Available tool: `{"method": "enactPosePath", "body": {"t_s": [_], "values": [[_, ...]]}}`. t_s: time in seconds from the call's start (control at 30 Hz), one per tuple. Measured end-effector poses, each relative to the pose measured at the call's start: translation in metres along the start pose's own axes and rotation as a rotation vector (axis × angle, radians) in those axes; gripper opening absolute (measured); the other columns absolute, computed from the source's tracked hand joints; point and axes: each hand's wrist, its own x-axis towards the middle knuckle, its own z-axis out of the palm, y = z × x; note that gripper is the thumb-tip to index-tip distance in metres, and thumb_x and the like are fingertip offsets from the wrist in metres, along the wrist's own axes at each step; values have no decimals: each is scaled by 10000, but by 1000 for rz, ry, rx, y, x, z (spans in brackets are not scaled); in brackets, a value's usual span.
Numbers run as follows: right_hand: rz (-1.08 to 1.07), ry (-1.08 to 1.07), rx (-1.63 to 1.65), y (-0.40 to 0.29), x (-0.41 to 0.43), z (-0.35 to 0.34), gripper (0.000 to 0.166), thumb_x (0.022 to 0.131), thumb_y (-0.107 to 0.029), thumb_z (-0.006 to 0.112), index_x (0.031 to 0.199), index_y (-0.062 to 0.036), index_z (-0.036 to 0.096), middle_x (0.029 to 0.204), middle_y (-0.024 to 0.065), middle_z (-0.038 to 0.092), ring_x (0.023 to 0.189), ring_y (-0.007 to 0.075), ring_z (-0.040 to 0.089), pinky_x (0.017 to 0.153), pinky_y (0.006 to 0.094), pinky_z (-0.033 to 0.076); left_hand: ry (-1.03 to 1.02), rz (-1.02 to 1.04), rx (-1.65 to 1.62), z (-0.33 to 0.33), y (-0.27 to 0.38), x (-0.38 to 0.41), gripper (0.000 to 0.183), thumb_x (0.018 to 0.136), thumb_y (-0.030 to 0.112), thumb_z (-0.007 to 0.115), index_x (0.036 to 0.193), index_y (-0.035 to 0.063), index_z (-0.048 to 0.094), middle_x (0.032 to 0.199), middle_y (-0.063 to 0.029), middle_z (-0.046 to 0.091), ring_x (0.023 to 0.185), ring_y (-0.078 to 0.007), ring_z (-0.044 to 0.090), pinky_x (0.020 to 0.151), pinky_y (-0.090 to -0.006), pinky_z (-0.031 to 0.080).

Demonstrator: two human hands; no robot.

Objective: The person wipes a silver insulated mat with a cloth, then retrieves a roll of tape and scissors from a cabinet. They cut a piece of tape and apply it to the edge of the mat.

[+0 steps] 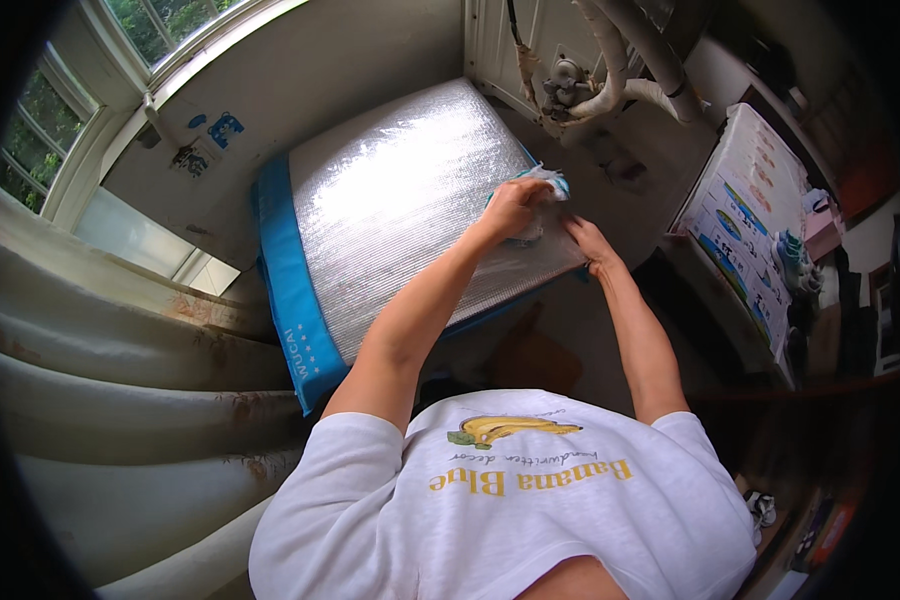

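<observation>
A large box-like bag [390, 217] lies before me, with a silver foil-faced quilted top and a blue fabric border [289, 277] along its left side. My left hand [516, 208] is over the right part of the foil, its fingers closed on a crumpled white-and-blue cloth [549, 180]. Beside it, my right hand [586, 238] lies at the bag's near right corner with its fingers on the edge. The underside of that hand is hidden, so whether it grips the edge cannot be told.
At the left hangs a pale curtain [135, 360] below a window [41, 142]. Wrapped pipes [611, 82] and a valve [566, 75] stand at the wall behind. On the right is a printed cardboard box [742, 247], with sneakers [795, 259] and a pink box [821, 232] at its side.
</observation>
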Motion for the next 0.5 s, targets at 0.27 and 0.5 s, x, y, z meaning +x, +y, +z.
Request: {"method": "enactPosePath", "body": {"t_s": [0.27, 0.5], "values": [[-120, 8, 20, 21, 20, -12, 215, 870, -216, 573, 937, -13, 598, 760, -4, 581, 645, 68, 523, 573, 202, 417, -182, 98, 188, -77, 43, -89, 124, 794, 8, 556, 909, 15, 602, 1028, -111, 606, 987, -265, 578, 844, -328, 484], [-108, -26, 9, 15, 18, -10, 246, 890, -241, 543, 959, -8, 583, 779, -1, 569, 677, 79, 525, 601, 213, 425, 349, -201, 692, -192, 31, -232, 188, 738, -55, 564, 904, 27, 596, 982, -133, 614, 950, -298, 582, 781, -351, 486]]}}
